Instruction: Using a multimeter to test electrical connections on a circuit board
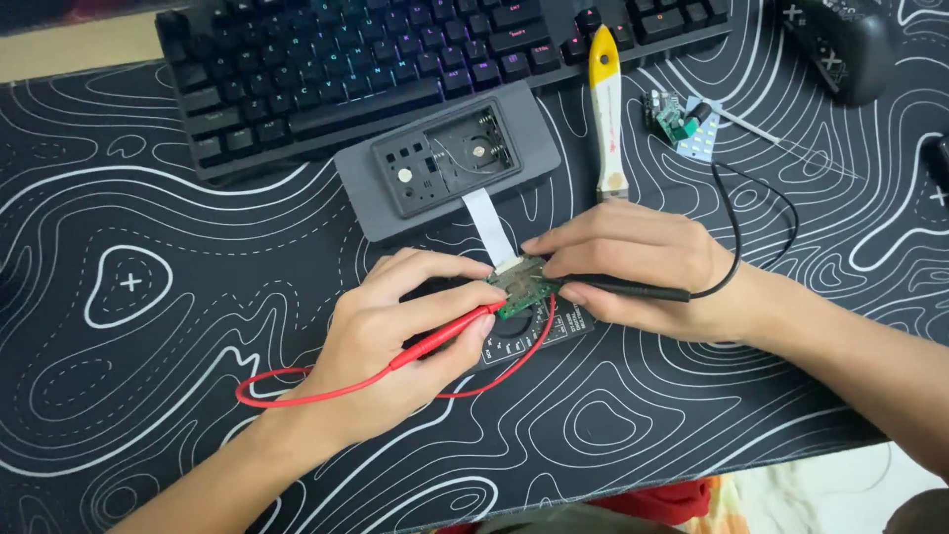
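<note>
The green circuit board [522, 287] sits at the centre of the bench [178, 297], raised on a black multimeter [534, 331] so both probes reach it. The left hand [395, 341] pinches the red probe [445, 336] pen-fashion, tip angled onto the board's left edge. The right hand [643, 272] pinches the black probe [623, 289] low for steadiness, forefinger pressing the board down. A white ribbon cable [489, 225] runs toward 12 o'clock into the opened grey device [450, 163]. A yellow-handled brush [607, 109] lies at 1 o'clock, near a keyboard [376, 59].
</note>
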